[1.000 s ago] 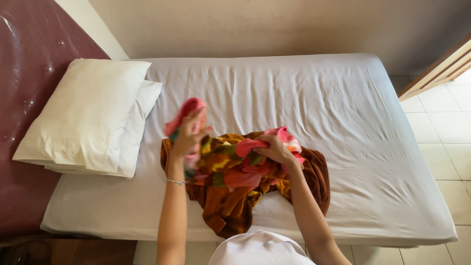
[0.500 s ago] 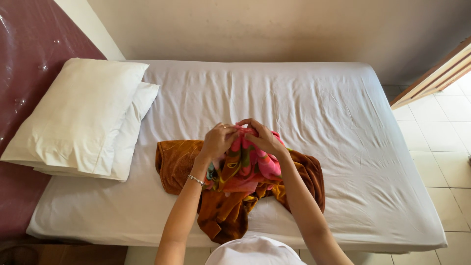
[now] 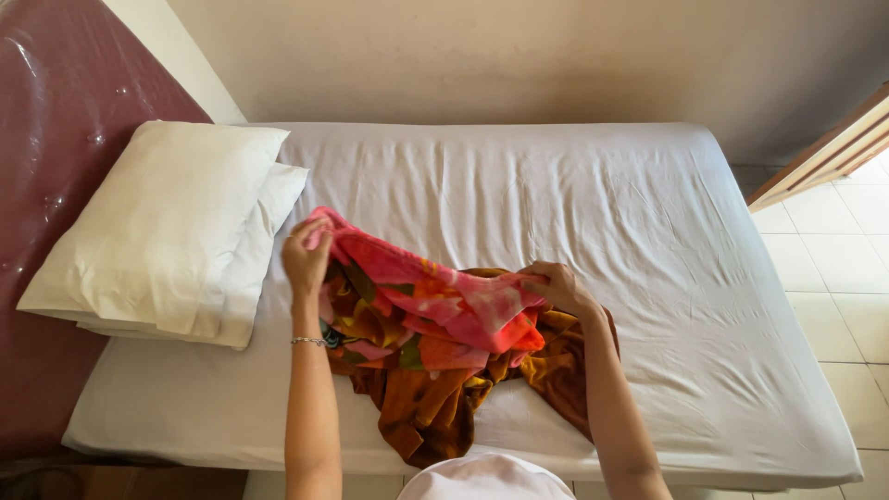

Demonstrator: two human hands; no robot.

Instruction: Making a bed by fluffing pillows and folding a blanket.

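A crumpled blanket (image 3: 435, 343), brown with pink, orange and green flower patches, lies near the front edge of a bed with a pale grey sheet (image 3: 556, 194). My left hand (image 3: 306, 259), with a thin bracelet on its wrist, grips the blanket's pink edge and lifts it toward the pillows. My right hand (image 3: 558, 285) grips the same edge further right, so the fabric stretches between both hands above the rest of the heap.
Two white pillows (image 3: 176, 231) are stacked at the bed's left end against a dark red padded headboard (image 3: 56, 139). A beige wall runs behind the bed. Pale floor tiles (image 3: 833, 268) and a wooden frame (image 3: 824, 157) lie to the right.
My hands were together on the bunched blanket half a second ago. They have moved apart, left hand toward the pillows, pulling the pink edge out between them.
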